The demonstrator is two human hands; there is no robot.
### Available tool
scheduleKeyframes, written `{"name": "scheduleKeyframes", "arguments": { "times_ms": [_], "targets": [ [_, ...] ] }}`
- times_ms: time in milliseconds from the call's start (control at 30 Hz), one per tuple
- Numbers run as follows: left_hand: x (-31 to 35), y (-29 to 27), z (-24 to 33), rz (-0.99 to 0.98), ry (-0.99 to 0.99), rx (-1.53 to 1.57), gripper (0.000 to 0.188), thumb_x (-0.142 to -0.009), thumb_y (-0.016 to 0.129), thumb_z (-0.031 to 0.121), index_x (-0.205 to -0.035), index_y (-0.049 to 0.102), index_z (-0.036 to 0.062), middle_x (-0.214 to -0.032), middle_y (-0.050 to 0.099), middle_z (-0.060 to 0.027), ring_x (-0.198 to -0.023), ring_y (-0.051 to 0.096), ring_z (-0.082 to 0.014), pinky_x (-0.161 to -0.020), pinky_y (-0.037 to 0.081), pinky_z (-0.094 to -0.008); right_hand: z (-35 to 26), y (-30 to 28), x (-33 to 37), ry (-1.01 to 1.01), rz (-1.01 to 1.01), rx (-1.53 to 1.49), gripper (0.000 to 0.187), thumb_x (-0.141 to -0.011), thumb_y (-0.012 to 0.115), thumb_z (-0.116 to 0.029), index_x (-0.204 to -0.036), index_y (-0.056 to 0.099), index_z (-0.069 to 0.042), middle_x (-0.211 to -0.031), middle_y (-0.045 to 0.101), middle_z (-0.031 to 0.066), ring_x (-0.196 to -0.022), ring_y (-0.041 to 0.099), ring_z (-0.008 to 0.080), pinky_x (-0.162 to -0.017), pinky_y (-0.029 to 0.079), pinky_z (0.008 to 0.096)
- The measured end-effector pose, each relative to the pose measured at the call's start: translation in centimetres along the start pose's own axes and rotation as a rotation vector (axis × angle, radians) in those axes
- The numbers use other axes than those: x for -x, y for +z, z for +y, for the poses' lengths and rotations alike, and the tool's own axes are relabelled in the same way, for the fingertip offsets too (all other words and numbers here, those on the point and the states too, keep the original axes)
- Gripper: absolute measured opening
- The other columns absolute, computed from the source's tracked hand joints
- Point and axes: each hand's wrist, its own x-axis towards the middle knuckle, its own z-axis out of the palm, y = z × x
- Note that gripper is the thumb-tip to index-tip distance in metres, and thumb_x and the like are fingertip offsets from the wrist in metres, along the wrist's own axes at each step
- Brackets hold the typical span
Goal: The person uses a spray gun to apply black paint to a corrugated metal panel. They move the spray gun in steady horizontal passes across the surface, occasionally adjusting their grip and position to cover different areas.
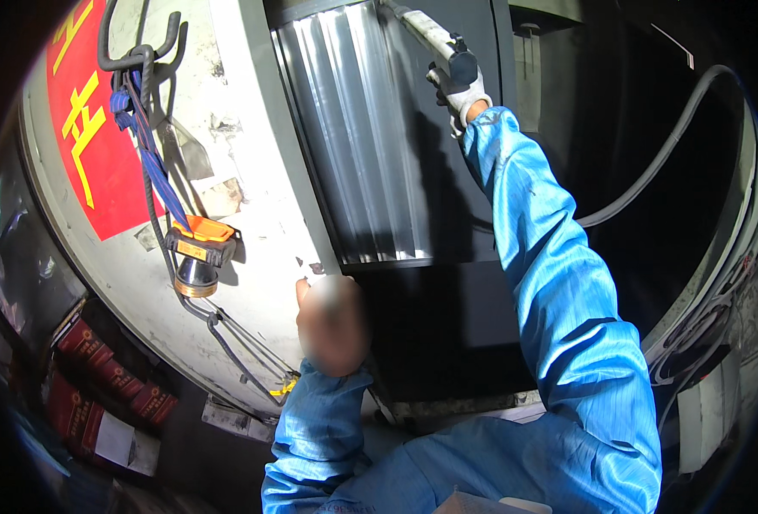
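Observation:
My right hand, in a pale glove with dark patches, is wrapped round a long light-grey spray gun. The gun's tip points to the upper left, over a tall ribbed metal panel. The panel is bright and shiny across its left and middle, and dark grey toward the right. My left hand is raised beside the lower end of the white frame post, below the panel's lower left corner. A blur covers most of that hand, so its fingers and anything in them cannot be made out.
A headlamp with a blue strap hangs from a bent metal hook on the scuffed white wall. A red banner is on the wall. Red boxes lie at lower left. A thick grey hose loops at right, near bundled cables.

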Motion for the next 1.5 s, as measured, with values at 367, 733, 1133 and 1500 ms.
{"name": "scheduleKeyframes", "arguments": {
  "times_ms": [367,733,1133,1500],
  "targets": [
    [-0.5,0.0,1.8,-0.058,-0.229,0.205,0.023,-0.099,0.064,0.016,-0.101,0.046,0.0002,-0.076,0.054,-0.0012,-0.066,0.043,-0.0055,-0.058,0.038,-0.0205,2.4,-1.7,-1.2,0.109,-0.158,0.154,0.036,-0.086,0.068,-0.004,-0.121,0.059,-0.002,-0.088,0.069,0.0075,-0.055,0.06,0.0139,-0.048,0.053,0.0286],
    [-0.2,0.2,1.3,-0.015,-0.173,0.177,0.025,-0.099,0.063,0.013,-0.107,0.044,-0.0017,-0.075,0.055,-0.0034,-0.064,0.046,-0.0058,-0.056,0.039,-0.021,3.6,-2.6,1.7,0.239,-0.221,0.127,0.024,-0.084,0.07,-0.005,-0.106,0.064,-0.001,-0.081,0.067,0.0069,-0.054,0.059,0.0151,-0.048,0.049,0.0315],
    [-0.2,0.0,0.9,-0.048,-0.161,0.182,0.029,-0.099,0.062,0.012,-0.112,0.043,-0.0049,-0.072,0.055,-0.0055,-0.061,0.046,-0.0076,-0.056,0.04,-0.0231,4.1,-5.5,7.5,0.246,-0.284,0.257,0.035,-0.078,0.072,-0.018,-0.105,0.062,0.002,-0.074,0.067,0.0166,-0.065,0.068,0.0273,-0.061,0.054,0.0377],
    [-0.6,0.0,1.8,-0.043,-0.204,0.209,0.025,-0.098,0.062,0.012,-0.105,0.046,-0.0044,-0.072,0.057,-0.006,-0.065,0.047,-0.0083,-0.058,0.043,-0.0244,7.1,-6.9,12.0,0.202,-0.36,0.321,0.031,-0.078,0.071,-0.021,-0.1,0.067,0.0,-0.086,0.069,0.0216,-0.078,0.069,0.0352,-0.072,0.054,0.0409]
  ]
}}
